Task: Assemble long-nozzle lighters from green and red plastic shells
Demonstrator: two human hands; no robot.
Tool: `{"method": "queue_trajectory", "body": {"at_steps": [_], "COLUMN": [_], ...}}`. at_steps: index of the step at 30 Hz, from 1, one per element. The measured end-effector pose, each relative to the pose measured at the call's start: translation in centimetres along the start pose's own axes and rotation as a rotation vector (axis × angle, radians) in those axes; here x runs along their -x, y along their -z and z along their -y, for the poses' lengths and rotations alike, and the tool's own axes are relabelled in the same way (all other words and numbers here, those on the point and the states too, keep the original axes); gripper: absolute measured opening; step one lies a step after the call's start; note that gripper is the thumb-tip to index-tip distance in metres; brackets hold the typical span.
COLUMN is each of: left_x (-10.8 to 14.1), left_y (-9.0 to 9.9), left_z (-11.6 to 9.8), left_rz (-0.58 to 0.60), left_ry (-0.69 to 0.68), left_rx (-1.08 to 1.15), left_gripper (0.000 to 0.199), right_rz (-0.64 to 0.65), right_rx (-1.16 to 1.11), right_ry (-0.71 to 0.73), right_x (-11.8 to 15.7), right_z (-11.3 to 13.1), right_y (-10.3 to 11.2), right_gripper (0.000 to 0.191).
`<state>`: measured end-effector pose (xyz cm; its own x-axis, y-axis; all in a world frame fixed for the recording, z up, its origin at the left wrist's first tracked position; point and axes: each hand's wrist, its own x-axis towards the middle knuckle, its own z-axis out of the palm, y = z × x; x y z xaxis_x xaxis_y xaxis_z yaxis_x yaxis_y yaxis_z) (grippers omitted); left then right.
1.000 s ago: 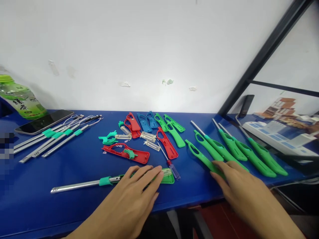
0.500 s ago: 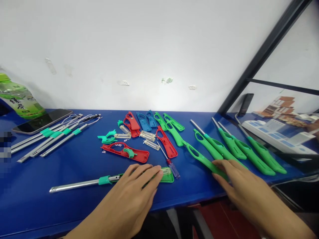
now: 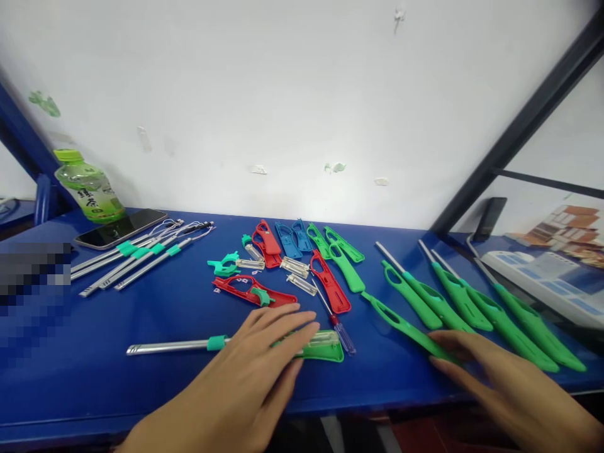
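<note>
My left hand (image 3: 255, 371) lies over a half-built gas lighter (image 3: 325, 349), fingers on top and thumb along its near edge. A metal tube (image 3: 170, 346) with a teal collar points left from it. Its green half shell and clear fuel tank show past my fingertips; the middle is hidden under the hand. My right hand (image 3: 495, 371) pinches the wide end of a green casing half (image 3: 401, 324), whose looped end points up and left. Whether the casing touches the table, I cannot tell. A screwdriver (image 3: 344, 336) lies between the hands.
Red casing halves (image 3: 330, 283), blue casing halves (image 3: 287, 240) and clear tanks (image 3: 302, 284) lie mid-table. Several metal tubes with wires (image 3: 146, 264), a phone (image 3: 123, 228) and a bottle (image 3: 89, 189) are left. Several green lighters (image 3: 519, 321) and a power strip (image 3: 542, 277) are right.
The view has turned left, so everything sits farther right and the whole bottle shows. Both hands stay on the same pieces.
</note>
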<state>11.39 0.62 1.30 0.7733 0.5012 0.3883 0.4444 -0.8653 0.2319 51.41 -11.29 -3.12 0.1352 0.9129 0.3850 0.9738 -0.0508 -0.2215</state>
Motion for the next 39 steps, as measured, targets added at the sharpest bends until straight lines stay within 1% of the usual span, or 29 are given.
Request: {"method": "queue_trajectory", "body": {"at_steps": [3, 6, 10, 13, 15, 18, 20, 23, 24, 26, 28, 30, 32, 35, 39], "left_x": [0.1, 0.4, 0.7, 0.8, 0.8, 1.2, 1.6, 2.4, 2.6, 2.9, 3.1, 3.2, 3.1, 3.0, 3.0], "left_y": [1.0, 1.9, 2.7, 3.1, 3.3, 3.5, 3.5, 3.5, 3.5, 3.9, 4.4, 4.9, 5.2, 5.0, 4.5], "left_z": [1.5, 3.1, 3.9, 3.6, 3.3, 3.0, 3.0, 3.4, 3.6, 4.1, 4.6, 5.0, 5.4, 5.9, 5.7], "left_rz": [-0.156, -0.275, -0.325, -0.333, -0.335, -0.299, -0.236, -0.131, -0.092, -0.016, 0.044, 0.084, 0.114, 0.150, 0.162], "left_ry": [0.026, 0.073, 0.071, 0.068, 0.079, 0.109, 0.135, 0.148, 0.137, 0.107, 0.091, 0.105, 0.117, 0.122, 0.126], "left_rx": [0.037, 0.050, 0.032, 0.013, 0.007, -0.018, -0.051, -0.092, -0.087, -0.040, 0.021, 0.051, 0.055, 0.056, 0.072], "left_gripper": [0.043, 0.038, 0.036, 0.037, 0.037, 0.039, 0.045, 0.052, 0.051, 0.043, 0.033, 0.029, 0.032, 0.035, 0.034], "right_rz": [0.107, 0.113, 0.100, 0.090, 0.091, 0.082, 0.037, 0.029, 0.023, 0.019, 0.021, 0.029, 0.035, 0.038, 0.048], "right_rx": [-0.060, -0.085, -0.122, -0.162, -0.166, -0.178, -0.216, -0.300, -0.321, -0.343, -0.340, -0.333, -0.335, -0.337, -0.330], "right_ry": [-0.017, -0.012, -0.003, 0.001, 0.014, 0.081, 0.200, 0.334, 0.357, 0.394, 0.420, 0.446, 0.462, 0.466, 0.472], "right_x": [0.5, 0.4, 0.0, -0.1, -0.2, -0.9, -1.8, -3.5, -4.0, -4.6, -4.7, -4.6, -4.5, -4.5, -4.6], "right_z": [-0.5, -0.5, 0.0, 1.0, 2.2, 5.1, 7.7, 11.6, 12.7, 14.3, 15.2, 15.7, 15.9, 16.2, 16.0], "right_y": [-0.2, -0.3, 0.2, 1.2, 1.9, 2.5, 2.5, 2.0, 1.7, 1.0, 0.1, -0.8, -1.6, -2.2, -2.5], "right_gripper": [0.028, 0.034, 0.039, 0.043, 0.046, 0.045, 0.037, 0.028, 0.027, 0.027, 0.028, 0.029, 0.029, 0.029, 0.030]}}
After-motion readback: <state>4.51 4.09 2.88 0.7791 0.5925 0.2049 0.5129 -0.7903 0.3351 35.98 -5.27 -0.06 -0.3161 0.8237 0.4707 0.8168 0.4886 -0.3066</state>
